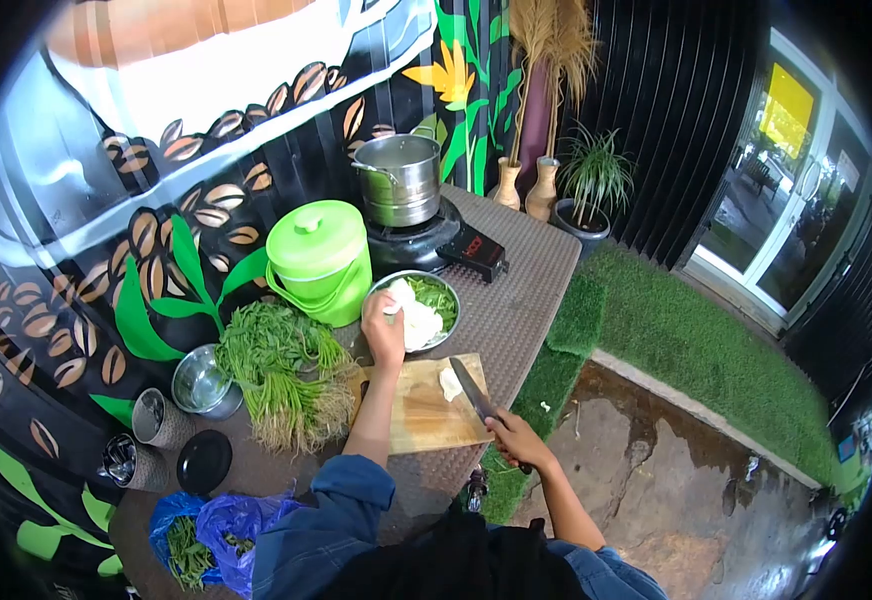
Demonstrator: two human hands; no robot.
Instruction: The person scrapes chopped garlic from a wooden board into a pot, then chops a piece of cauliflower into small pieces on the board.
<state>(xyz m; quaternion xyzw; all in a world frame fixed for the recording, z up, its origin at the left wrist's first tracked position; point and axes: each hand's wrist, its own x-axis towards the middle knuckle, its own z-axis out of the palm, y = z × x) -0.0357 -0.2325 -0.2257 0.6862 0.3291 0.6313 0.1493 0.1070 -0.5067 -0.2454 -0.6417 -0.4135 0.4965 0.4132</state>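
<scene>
My left hand [384, 328] is at the left rim of a metal bowl [454, 338], its fingers closed on a white piece [397, 296]. More white pieces [422, 326] and cut greens [434, 296] lie in the bowl. My right hand [516, 442] grips the dark handle of a knife [473, 390]. Its blade slants over the right part of a wooden cutting board [421, 405], beside a small white piece [450, 384] lying on the board.
Leafy greens with roots [291, 375] lie left of the board. Behind are a lidded green bucket [321, 265] and a steel pot [398, 180] on a black stove [456, 243]. A small metal bowl [206, 382], cutlery holders [161, 420] and blue bags [226, 535] stand left.
</scene>
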